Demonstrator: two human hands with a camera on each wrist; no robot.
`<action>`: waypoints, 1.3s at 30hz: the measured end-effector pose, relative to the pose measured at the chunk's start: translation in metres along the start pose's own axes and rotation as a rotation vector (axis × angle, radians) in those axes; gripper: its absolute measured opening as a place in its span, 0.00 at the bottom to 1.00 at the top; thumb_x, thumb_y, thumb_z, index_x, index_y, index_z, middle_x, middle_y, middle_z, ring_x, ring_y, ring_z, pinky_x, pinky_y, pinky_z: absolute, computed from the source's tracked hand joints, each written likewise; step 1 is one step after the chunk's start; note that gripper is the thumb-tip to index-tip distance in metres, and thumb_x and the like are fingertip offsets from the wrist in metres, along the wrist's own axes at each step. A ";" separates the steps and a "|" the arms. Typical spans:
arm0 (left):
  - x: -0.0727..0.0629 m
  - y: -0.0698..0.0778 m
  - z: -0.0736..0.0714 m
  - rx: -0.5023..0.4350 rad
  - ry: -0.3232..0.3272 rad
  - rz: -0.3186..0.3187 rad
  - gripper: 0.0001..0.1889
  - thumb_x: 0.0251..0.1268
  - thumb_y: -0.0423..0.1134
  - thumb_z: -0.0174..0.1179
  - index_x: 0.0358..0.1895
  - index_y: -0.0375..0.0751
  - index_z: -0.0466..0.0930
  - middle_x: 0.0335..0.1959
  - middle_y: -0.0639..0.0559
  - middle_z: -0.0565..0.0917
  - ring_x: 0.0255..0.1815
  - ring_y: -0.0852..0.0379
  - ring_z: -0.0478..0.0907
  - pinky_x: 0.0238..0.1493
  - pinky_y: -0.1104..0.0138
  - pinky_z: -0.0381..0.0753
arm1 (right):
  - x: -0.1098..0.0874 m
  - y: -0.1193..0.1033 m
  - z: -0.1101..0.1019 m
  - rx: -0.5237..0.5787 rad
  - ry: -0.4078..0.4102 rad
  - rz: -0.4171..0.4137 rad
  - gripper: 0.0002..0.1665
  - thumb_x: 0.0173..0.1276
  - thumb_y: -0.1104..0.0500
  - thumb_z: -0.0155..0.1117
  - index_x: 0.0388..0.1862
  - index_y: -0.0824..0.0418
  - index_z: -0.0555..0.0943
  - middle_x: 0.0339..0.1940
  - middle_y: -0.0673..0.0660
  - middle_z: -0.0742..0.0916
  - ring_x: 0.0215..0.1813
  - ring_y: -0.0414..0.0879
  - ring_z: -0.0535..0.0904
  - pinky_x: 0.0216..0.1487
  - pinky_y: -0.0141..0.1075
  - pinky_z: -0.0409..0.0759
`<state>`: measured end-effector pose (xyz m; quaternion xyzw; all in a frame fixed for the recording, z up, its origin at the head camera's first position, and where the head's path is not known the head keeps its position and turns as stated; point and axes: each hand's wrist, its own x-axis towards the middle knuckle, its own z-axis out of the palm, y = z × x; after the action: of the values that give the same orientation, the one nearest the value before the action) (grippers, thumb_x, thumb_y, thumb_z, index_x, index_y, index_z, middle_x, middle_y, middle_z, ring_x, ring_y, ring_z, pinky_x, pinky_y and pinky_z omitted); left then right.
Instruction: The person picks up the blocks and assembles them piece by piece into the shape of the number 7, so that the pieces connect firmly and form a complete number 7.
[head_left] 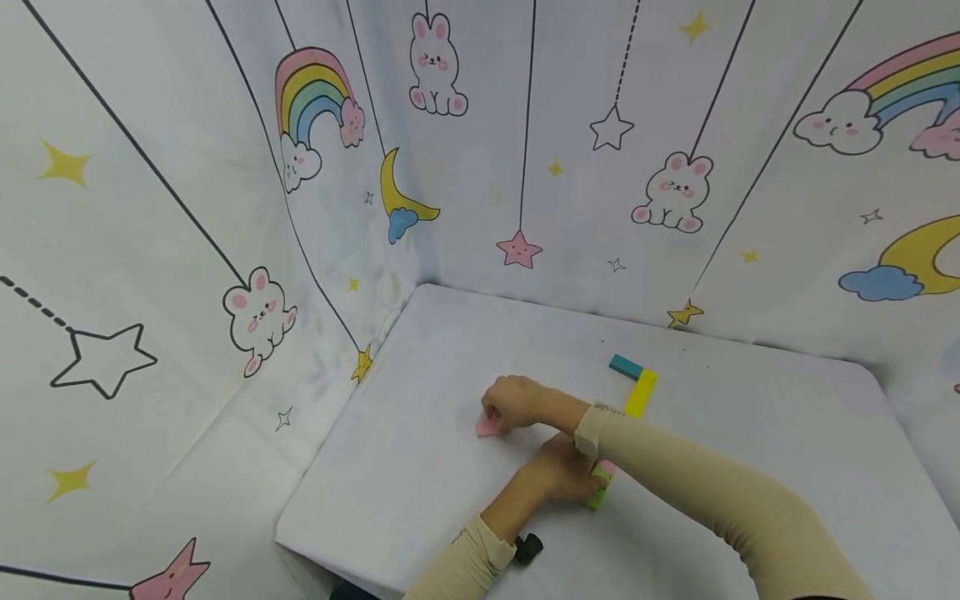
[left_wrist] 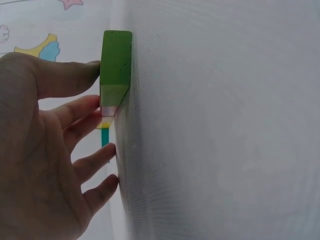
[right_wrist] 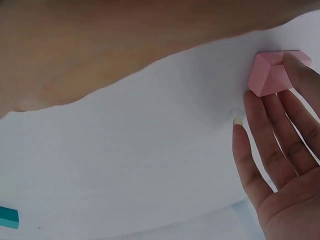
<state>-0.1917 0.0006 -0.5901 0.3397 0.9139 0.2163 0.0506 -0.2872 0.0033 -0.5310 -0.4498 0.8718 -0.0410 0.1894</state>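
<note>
My right hand (head_left: 517,402) pinches a pink block (head_left: 487,427) low over the white table, left of a row of coloured blocks. In the right wrist view, the thumb lies on one side of the block and several fingertips (right_wrist: 253,100) against the other. The left hand (head_left: 566,471) is at the near end of the row, its thumb touching a green block (left_wrist: 116,57) and its fingers spread beside the row. Beyond the green block come a pink piece (head_left: 608,468), a yellow block (head_left: 641,393) and a teal block (head_left: 626,367) set at an angle. The right forearm hides the row's middle.
The white tabletop (head_left: 405,400) meets a fabric backdrop (head_left: 487,167) printed with rabbits, stars and rainbows. A small black object (head_left: 528,547) shows beside the left cuff. My right forearm (head_left: 682,467) crosses over the left hand and the row.
</note>
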 end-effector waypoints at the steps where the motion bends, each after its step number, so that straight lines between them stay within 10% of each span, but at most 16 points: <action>1: 0.001 0.000 0.000 0.010 0.003 0.005 0.16 0.66 0.50 0.68 0.52 0.51 0.77 0.45 0.63 0.79 0.44 0.67 0.72 0.46 0.78 0.73 | 0.000 0.003 0.000 0.009 0.006 0.007 0.05 0.65 0.54 0.78 0.35 0.51 0.88 0.33 0.42 0.86 0.35 0.37 0.79 0.38 0.32 0.80; 11: 0.005 -0.001 0.003 0.105 0.000 0.054 0.27 0.66 0.51 0.66 0.67 0.51 0.76 0.58 0.65 0.83 0.59 0.69 0.77 0.75 0.72 0.63 | 0.000 0.024 -0.009 0.008 0.037 0.061 0.06 0.64 0.57 0.78 0.39 0.53 0.89 0.36 0.45 0.87 0.39 0.39 0.79 0.43 0.36 0.81; 39: 0.004 0.006 0.000 0.188 -0.078 0.011 0.31 0.74 0.55 0.57 0.78 0.59 0.69 0.78 0.65 0.68 0.81 0.61 0.60 0.80 0.70 0.54 | 0.003 0.078 -0.008 -0.024 0.148 0.186 0.11 0.65 0.53 0.77 0.45 0.53 0.89 0.39 0.47 0.88 0.43 0.43 0.81 0.45 0.41 0.83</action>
<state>-0.1916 0.0070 -0.5870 0.3563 0.9256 0.1165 0.0530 -0.3514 0.0462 -0.5433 -0.3651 0.9217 -0.0461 0.1223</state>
